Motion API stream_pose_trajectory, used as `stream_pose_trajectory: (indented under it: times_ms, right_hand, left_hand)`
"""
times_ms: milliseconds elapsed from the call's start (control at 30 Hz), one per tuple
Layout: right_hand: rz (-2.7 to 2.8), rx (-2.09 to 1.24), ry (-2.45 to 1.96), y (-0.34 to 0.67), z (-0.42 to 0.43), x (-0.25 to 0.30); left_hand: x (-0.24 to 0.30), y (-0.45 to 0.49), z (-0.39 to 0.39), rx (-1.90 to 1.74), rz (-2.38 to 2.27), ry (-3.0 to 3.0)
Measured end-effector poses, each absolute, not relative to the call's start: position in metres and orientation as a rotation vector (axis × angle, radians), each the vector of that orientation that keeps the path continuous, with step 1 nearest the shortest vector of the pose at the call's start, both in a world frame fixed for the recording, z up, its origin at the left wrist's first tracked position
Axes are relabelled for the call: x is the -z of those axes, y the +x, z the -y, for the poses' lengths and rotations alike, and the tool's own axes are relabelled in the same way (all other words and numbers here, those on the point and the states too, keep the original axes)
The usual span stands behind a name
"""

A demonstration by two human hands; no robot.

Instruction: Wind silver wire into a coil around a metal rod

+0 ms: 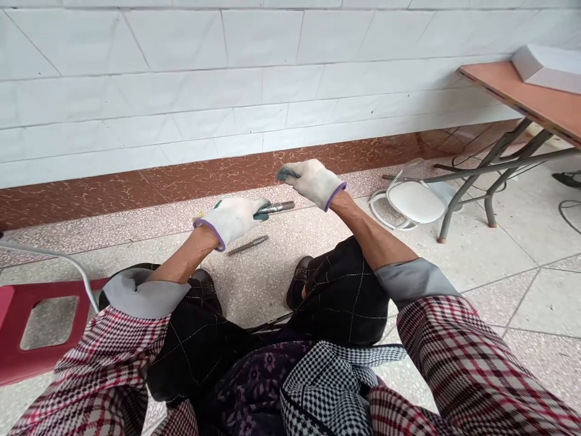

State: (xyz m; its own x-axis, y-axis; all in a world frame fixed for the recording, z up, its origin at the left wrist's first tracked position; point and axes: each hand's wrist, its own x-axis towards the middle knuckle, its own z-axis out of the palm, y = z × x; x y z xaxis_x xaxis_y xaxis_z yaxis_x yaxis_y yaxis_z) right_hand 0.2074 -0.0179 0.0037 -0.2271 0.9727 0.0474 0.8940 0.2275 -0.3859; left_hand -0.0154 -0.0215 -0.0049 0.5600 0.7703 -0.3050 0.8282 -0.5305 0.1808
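My left hand, in a white work glove with green-grey fingertips, is closed around a dark metal rod with a shiny, silvery ridged part. The rod points right, roughly level above the floor. Up and to the right of its tip is my right hand, gloved the same way, with fingertips pinched together. A faint reddish strand shows at those fingertips, but what they hold is too small to make out. A second slim metal rod with a ridged end lies on the floor below my left hand, between my feet.
A tiled wall with a brown marbled skirting runs ahead. At right stands a folding table bearing a white box; a white round-seated object lies by its legs. A red plastic stool is at my left, with a grey cable near it.
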Motion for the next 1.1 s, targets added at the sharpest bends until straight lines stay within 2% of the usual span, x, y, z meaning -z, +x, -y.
stream_pose_trajectory:
  times_ms: [133, 267, 400, 567, 667, 767, 867, 1100]
  right_hand:
    - [2.081, -0.661, -1.581, 0.214, -0.001, 0.023]
    - [2.050, -0.756, -1.594, 0.200, 0.006, 0.026]
    - [2.206, -0.722, -1.552, 0.181, 0.031, 0.008]
    - [2.386, -0.456, -1.791, 0.171, 0.046, -0.013]
    - [2.454, -0.399, -1.782, 0.170, 0.046, -0.015]
    - [2.485, -0.430, -1.736, 0.171, 0.042, -0.011]
    - [2.329, -0.601, -1.693, 0.180, 0.033, -0.006]
    - [1.849, -1.161, -1.570, 0.202, 0.028, -0.012]
  left_hand:
    - [-0.003, -0.028, 0.028, -0.133, -1.232, 2.381]
    - [-0.005, -0.044, 0.018, -0.448, -1.332, 2.318]
    - [-0.007, -0.047, 0.009, -0.347, -1.553, 2.351]
    - [0.000, -0.040, 0.005, 0.089, -1.605, 2.525]
    - [0.008, -0.034, 0.004, 0.311, -1.540, 2.561]
    - [0.011, -0.027, 0.010, 0.377, -1.407, 2.592]
    - [0.007, -0.026, 0.020, 0.280, -1.331, 2.538]
    - [-0.005, -0.038, 0.031, -0.332, -1.162, 2.105]
